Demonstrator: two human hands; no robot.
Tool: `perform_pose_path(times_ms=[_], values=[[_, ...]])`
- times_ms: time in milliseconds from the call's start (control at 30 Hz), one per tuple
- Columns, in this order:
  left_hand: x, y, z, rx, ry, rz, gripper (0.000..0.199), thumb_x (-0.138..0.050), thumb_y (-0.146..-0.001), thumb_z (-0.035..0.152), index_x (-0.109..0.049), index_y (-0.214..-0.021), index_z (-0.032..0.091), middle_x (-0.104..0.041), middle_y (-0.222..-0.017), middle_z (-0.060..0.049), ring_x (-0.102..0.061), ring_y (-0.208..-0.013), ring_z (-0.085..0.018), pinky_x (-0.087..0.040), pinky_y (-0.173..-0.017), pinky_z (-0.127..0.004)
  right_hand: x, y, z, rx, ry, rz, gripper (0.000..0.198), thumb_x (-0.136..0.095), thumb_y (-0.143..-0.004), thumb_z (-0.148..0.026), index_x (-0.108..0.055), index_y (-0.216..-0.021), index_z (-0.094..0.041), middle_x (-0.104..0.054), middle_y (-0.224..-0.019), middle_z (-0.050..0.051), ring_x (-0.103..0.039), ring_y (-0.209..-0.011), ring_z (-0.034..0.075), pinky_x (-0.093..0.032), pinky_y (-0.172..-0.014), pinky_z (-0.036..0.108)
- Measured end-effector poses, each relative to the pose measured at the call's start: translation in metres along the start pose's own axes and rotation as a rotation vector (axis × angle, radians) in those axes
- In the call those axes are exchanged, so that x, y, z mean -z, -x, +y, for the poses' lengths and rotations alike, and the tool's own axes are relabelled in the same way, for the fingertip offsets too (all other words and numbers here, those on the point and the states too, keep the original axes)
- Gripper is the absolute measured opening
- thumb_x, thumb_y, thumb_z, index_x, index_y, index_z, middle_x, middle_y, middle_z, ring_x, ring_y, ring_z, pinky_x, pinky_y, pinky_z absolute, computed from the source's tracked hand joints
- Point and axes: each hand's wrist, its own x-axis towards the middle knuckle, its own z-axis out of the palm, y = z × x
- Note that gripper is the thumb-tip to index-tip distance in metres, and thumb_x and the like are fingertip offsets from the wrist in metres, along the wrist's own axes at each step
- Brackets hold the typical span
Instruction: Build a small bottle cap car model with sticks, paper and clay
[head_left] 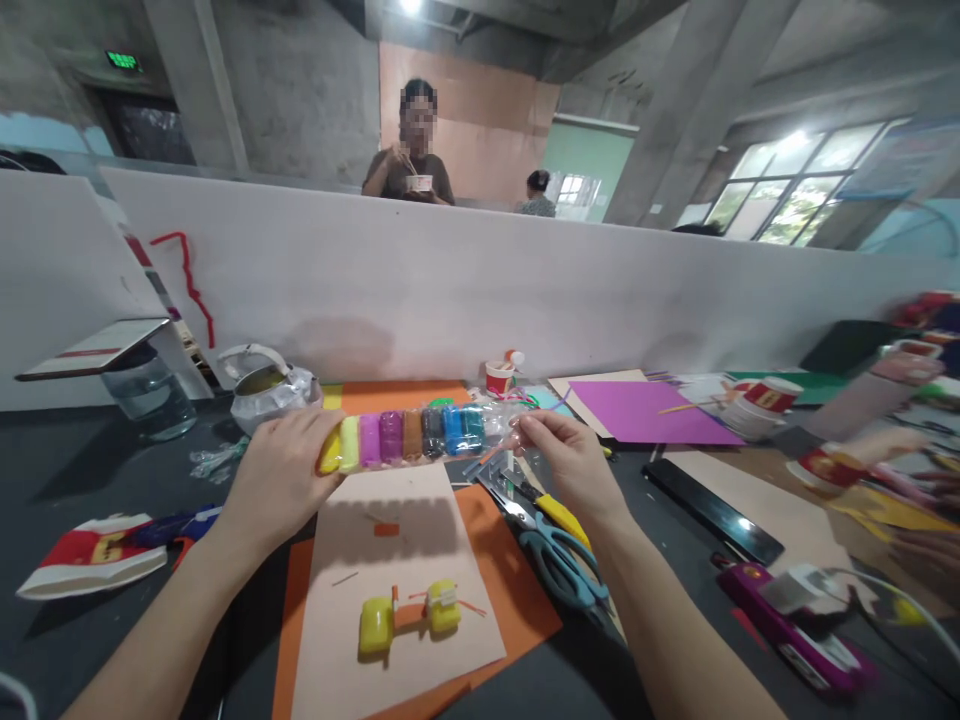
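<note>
A clear-wrapped strip of modelling clay [412, 436] in several colours stretches level between my two hands. My left hand [289, 470] is closed around its yellow end. At the other end, my right hand [562, 445] pinches the loose clear plastic. Below the strip lies a pale sheet of paper [337, 560] on orange paper [517, 590]. Two yellow clay blocks, one at the left [376, 625] and one at the right [444, 607], lie there joined by an orange piece [410, 614]. A small orange scrap [386, 530] is further up the sheet.
Blue-handled scissors [566, 570] and a yellow-handled tool [562, 518] lie by my right forearm. A black phone [712, 510] and purple power strip [795, 630] are further right. A kettle-shaped pot [274, 395] and water jar [150, 395] stand left, before a white partition [450, 290].
</note>
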Motion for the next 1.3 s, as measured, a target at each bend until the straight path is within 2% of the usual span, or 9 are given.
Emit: perform_pose_path(times_ms=[200, 333, 467, 633, 867, 967, 1100, 1200, 1300], values=[[0.000, 0.000, -0.011, 0.017, 0.046, 0.007, 0.041, -0.062, -0.082, 0.028, -0.058, -0.121, 0.016, -0.068, -0.121, -0.015, -0.061, -0.114, -0.034, -0.045, -0.092, -0.046, -0.002, 0.003, -0.002, -0.038, -0.018, -0.113, 0.022, -0.063, -0.086, -0.038, -0.076, -0.085, -0.021, -0.078, -0.098, 0.007, -0.071, -0.093, 0.023, -0.055, -0.082, 0.035], [-0.002, 0.000, -0.018, 0.059, 0.123, 0.000, 0.045, -0.063, -0.078, 0.028, -0.058, -0.121, 0.015, -0.069, -0.120, -0.016, -0.062, -0.111, -0.035, -0.046, -0.091, -0.046, -0.001, -0.001, 0.008, -0.058, -0.039, -0.192, 0.021, -0.064, -0.083, -0.037, -0.073, -0.077, -0.020, -0.071, -0.124, 0.010, -0.074, -0.081, 0.023, -0.055, -0.056, 0.030], [-0.005, 0.000, -0.018, 0.068, 0.200, -0.011, 0.043, -0.062, -0.079, 0.030, -0.058, -0.119, 0.017, -0.067, -0.123, -0.016, -0.063, -0.112, -0.035, -0.047, -0.094, -0.046, 0.001, -0.004, 0.015, -0.004, 0.041, -0.218, 0.027, -0.068, -0.083, -0.042, -0.075, -0.099, -0.021, -0.073, -0.114, 0.010, -0.070, -0.066, 0.018, -0.048, -0.046, 0.026], [-0.006, -0.001, -0.009, 0.067, 0.271, -0.055, 0.039, -0.060, -0.081, 0.034, -0.058, -0.117, 0.018, -0.066, -0.124, -0.016, -0.062, -0.113, -0.035, -0.047, -0.094, -0.047, 0.000, -0.006, 0.026, 0.160, 0.199, -0.140, 0.031, -0.075, -0.081, -0.042, -0.071, -0.106, -0.023, -0.071, -0.111, 0.007, -0.066, -0.095, 0.022, -0.054, -0.081, 0.035], [-0.007, 0.001, -0.008, 0.212, 0.438, -0.256, 0.054, -0.065, -0.075, 0.040, -0.060, -0.125, 0.018, -0.070, -0.121, -0.011, -0.067, -0.105, -0.032, -0.052, -0.088, -0.040, -0.004, -0.004, 0.032, 0.290, 0.377, -0.106, 0.019, -0.067, -0.090, -0.038, -0.069, -0.097, -0.020, -0.069, -0.088, 0.004, -0.064, -0.080, 0.020, -0.051, -0.076, 0.033], [-0.006, 0.001, -0.007, 0.276, 0.602, -0.381, 0.053, -0.069, -0.075, 0.042, -0.061, -0.124, 0.020, -0.072, -0.113, -0.007, -0.070, -0.096, -0.028, -0.054, -0.083, -0.036, -0.006, -0.002, 0.028, 0.388, 0.436, -0.076, 0.019, -0.062, -0.094, -0.035, -0.072, -0.103, -0.022, -0.070, -0.102, 0.008, -0.065, -0.096, 0.024, -0.050, -0.089, 0.039], [-0.002, -0.001, -0.008, 0.285, 0.761, -0.466, 0.051, -0.070, -0.077, 0.046, -0.064, -0.120, 0.019, -0.069, -0.123, -0.008, -0.064, -0.114, -0.030, -0.049, -0.098, -0.037, -0.009, 0.002, 0.021, 0.513, 0.536, -0.084, 0.029, -0.068, -0.089, -0.031, -0.071, -0.118, -0.028, -0.063, -0.133, 0.009, -0.053, -0.125, 0.030, -0.037, -0.110, 0.051], [-0.002, -0.002, -0.010, 0.308, 0.816, -0.524, 0.051, -0.070, -0.078, 0.049, -0.065, -0.121, 0.022, -0.068, -0.128, -0.008, -0.061, -0.120, -0.031, -0.048, -0.102, -0.039, -0.011, 0.004, 0.018, 0.565, 0.589, -0.089, 0.027, -0.072, -0.086, -0.028, -0.073, -0.113, -0.030, -0.065, -0.133, 0.006, -0.047, -0.129, 0.032, -0.030, -0.114, 0.055], [-0.003, -0.002, -0.011, 0.314, 0.868, -0.575, 0.049, -0.071, -0.079, 0.050, -0.067, -0.120, 0.024, -0.070, -0.125, -0.006, -0.061, -0.122, -0.031, -0.048, -0.101, -0.037, -0.012, 0.003, 0.022, 0.584, 0.584, -0.085, 0.030, -0.071, -0.088, -0.030, -0.070, -0.118, -0.030, -0.067, -0.126, 0.007, -0.052, -0.125, 0.030, -0.035, -0.112, 0.054]])
